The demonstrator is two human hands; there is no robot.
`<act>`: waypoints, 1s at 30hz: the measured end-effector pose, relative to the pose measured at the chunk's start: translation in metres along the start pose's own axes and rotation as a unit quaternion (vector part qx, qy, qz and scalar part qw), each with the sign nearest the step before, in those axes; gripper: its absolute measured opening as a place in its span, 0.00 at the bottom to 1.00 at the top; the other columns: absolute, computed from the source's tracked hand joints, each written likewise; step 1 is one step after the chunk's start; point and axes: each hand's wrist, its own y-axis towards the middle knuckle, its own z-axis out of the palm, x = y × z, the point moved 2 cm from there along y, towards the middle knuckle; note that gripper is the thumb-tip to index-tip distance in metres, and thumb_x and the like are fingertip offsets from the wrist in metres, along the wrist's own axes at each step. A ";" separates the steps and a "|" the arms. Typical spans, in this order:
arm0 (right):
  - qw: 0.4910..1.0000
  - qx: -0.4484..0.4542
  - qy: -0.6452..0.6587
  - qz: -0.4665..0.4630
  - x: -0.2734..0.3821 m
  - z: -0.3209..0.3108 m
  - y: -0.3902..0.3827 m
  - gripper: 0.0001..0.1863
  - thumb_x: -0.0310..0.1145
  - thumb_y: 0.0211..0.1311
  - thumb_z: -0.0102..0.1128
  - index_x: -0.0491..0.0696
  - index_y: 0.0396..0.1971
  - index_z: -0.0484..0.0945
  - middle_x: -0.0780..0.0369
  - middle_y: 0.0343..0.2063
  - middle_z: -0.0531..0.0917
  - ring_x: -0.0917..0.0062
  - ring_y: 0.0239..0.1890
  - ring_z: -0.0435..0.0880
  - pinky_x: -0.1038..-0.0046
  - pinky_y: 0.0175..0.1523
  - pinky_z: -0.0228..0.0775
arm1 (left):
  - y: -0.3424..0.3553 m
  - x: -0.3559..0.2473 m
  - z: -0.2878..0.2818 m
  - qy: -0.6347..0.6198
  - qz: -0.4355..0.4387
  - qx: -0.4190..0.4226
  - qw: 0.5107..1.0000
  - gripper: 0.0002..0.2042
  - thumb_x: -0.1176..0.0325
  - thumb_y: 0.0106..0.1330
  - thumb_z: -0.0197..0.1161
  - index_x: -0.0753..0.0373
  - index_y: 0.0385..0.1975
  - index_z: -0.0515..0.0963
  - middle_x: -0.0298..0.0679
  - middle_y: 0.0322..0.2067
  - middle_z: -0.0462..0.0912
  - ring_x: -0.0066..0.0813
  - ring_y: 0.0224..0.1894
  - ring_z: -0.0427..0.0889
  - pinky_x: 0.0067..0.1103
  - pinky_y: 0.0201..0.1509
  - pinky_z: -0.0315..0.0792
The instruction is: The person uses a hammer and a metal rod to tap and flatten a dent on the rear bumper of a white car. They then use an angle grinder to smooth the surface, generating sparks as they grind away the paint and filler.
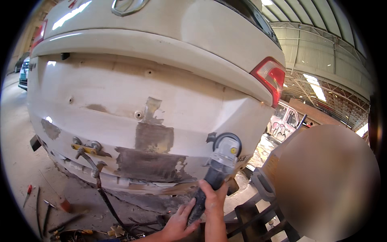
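A grey and black angle grinder [215, 173] is held up against the white tailgate [193, 117] of a vehicle. Its round disc [238, 140] lies at or very close to the lower right of the panel, beside a small dark bare patch [211, 137]. My right hand [215, 198] is wrapped round the grinder's dark body. Lower down, my left hand [178, 223] grips the rear end of its handle. Larger sanded patches [147, 164] of dark metal show at the panel's lower middle.
A metal pulling bar with a yellow plate [84, 149] is fixed to the panel at left, its dark rod [108, 201] slanting down. Tools, including a hammer [47, 213] and a red-handled screwdriver [28, 193], lie on the floor. A blurred area covers the right, near a dark metal frame [246, 218].
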 end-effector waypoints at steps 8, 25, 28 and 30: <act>0.990 0.070 0.034 0.121 0.011 0.010 -0.041 0.19 0.27 0.41 0.68 0.38 0.35 0.72 0.59 0.29 0.78 0.77 0.29 0.79 0.75 0.37 0.72 | -0.011 -0.017 -0.022 -0.216 -0.054 -0.097 0.970 0.28 0.62 0.59 0.59 0.69 0.56 0.59 0.50 0.43 0.74 0.38 0.44 0.75 0.28 0.46 0.69; 0.921 0.216 0.060 0.318 0.025 0.084 -0.118 0.25 0.26 0.43 0.65 0.43 0.46 0.70 0.62 0.35 0.78 0.75 0.37 0.78 0.72 0.40 0.72 | -0.056 -0.068 -0.130 -0.415 -0.323 0.004 0.850 0.21 0.53 0.56 0.63 0.65 0.37 0.72 0.33 0.28 0.75 0.20 0.30 0.72 0.20 0.32 0.69; 0.908 0.205 0.066 0.359 0.047 0.096 -0.119 0.24 0.26 0.45 0.64 0.42 0.46 0.70 0.60 0.35 0.78 0.72 0.36 0.78 0.71 0.40 0.72 | -0.057 -0.071 -0.141 -0.467 -0.335 0.049 0.817 0.23 0.52 0.56 0.64 0.65 0.41 0.72 0.34 0.32 0.75 0.22 0.34 0.73 0.21 0.36 0.69; 0.913 0.181 0.070 0.360 0.060 0.107 -0.123 0.23 0.27 0.46 0.63 0.41 0.45 0.70 0.58 0.34 0.78 0.70 0.36 0.79 0.69 0.39 0.72 | -0.057 -0.071 -0.146 -0.504 -0.341 0.070 0.790 0.24 0.51 0.56 0.64 0.66 0.43 0.71 0.35 0.34 0.76 0.22 0.35 0.73 0.21 0.37 0.69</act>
